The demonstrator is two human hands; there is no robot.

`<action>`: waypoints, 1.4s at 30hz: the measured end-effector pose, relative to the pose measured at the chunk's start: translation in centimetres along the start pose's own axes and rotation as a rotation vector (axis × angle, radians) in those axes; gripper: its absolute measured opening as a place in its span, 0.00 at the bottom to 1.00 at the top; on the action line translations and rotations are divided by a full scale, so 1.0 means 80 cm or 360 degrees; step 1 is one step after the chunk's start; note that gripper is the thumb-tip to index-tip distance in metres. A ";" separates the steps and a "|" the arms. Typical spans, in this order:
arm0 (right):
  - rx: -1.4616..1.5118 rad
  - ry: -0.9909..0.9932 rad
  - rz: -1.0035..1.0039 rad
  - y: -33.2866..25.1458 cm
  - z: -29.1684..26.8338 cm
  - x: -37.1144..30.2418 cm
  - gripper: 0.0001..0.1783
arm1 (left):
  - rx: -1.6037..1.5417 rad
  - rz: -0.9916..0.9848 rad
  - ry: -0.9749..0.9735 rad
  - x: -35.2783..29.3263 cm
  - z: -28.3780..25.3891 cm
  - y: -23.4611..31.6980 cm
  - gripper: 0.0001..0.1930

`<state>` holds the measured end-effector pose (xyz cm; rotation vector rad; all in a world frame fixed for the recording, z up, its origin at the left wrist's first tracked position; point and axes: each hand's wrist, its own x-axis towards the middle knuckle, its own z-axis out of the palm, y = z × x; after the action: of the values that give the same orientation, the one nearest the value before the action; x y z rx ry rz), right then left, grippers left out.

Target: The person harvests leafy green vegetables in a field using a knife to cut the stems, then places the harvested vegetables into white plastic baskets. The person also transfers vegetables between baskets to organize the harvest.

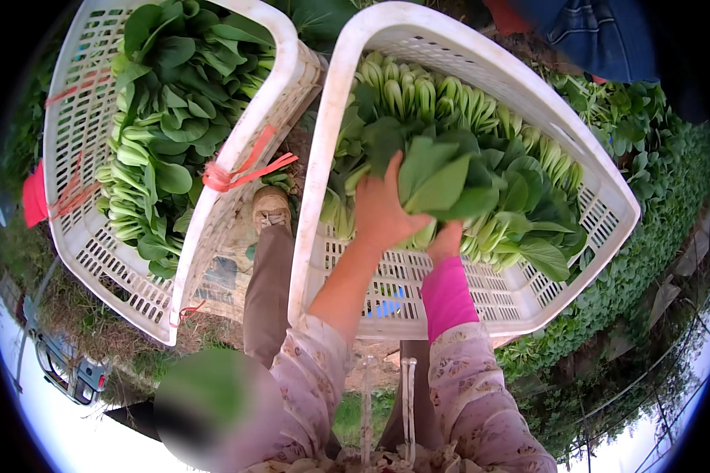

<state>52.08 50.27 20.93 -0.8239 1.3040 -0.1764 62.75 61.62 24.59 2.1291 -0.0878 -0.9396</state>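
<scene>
My left hand (380, 206) is closed around a bunch of bok choy (438, 177) with broad green leaves, inside the right-hand white plastic crate (315, 197). Close by, my right hand (446, 240) reaches in at the near side of the same leaves; its fingers are hidden under them, so its grip does not show. More bok choy (418, 91) is packed along the crate's far side, pale stems outward and leaves toward the middle. Other heads (493, 244) lie to the right of my hands.
A second white crate (189, 252), also holding bok choy (173, 118), stands at the left with red twine (227, 177) tied on its rim. Between the crates is a shoe (272, 206). Jeans (599, 35) show at the far right. Leafy plants (647, 213) grow beyond the right crate.
</scene>
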 end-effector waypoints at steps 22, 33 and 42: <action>-0.0275 -0.0669 0.0107 -0.228 0.116 -0.289 0.18 | -0.0689 0.0474 0.0906 -0.273 -0.237 0.194 0.51; -0.0690 -0.1662 0.0337 -0.049 0.383 -0.413 0.17 | -0.1060 -0.0424 0.1502 -0.342 -0.462 0.020 0.53; -0.3234 -0.1687 -0.0779 0.256 0.467 -0.312 0.23 | 0.0116 -0.1356 0.1276 -0.258 -0.361 -0.339 0.59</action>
<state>71.64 94.90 28.76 -2.3935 -0.2134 1.2705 60.21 105.87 30.08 2.4720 1.2701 -0.4239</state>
